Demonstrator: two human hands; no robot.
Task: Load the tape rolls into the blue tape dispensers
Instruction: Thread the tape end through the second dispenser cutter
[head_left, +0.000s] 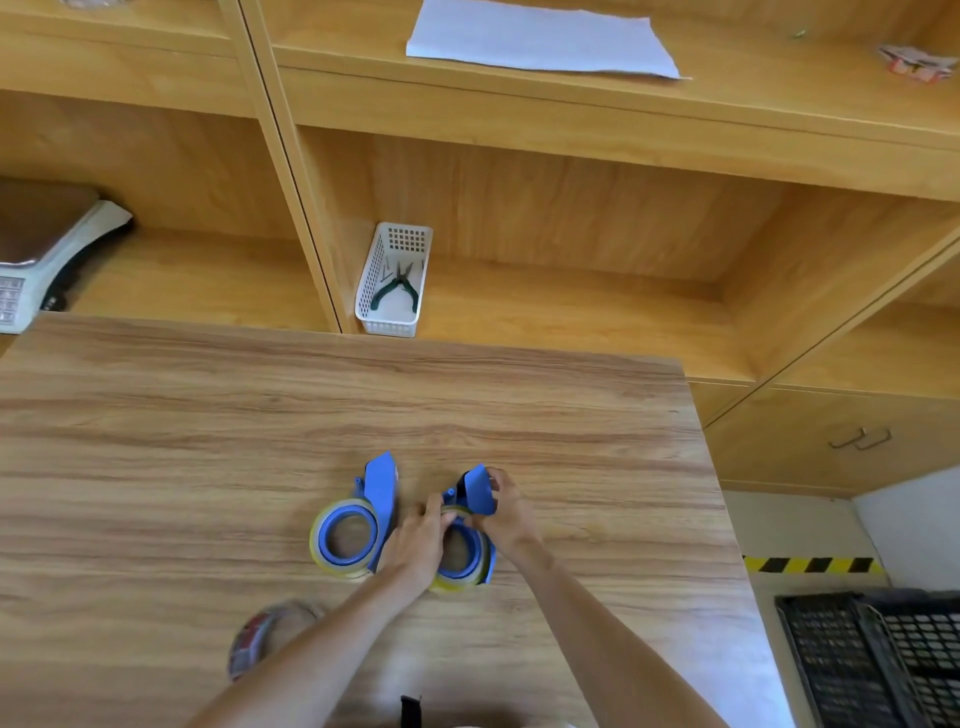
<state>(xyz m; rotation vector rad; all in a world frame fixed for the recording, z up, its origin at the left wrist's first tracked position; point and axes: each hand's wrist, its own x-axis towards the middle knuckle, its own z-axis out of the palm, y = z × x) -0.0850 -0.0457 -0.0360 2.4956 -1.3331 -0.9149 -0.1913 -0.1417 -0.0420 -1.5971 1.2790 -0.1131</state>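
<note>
Two blue tape dispensers lie side by side on the wooden table (208, 441). The left dispenser (382, 493) has a yellowish clear tape roll (324, 540) seated on its blue hub, and no hand touches it. The right dispenser (478, 491) also carries a tape roll (462, 577). My left hand (423, 540) lies on that roll with its fingers pinching at the roll's top. My right hand (506, 512) grips the right dispenser's blue head, thumb and fingers curled round the flap.
A red-and-clear tape roll (260, 636) lies near the table's front left. A white basket (392, 280) with pliers sits on the shelf behind. A scale (47, 249) stands at the left, a black crate (878, 660) on the floor at the right.
</note>
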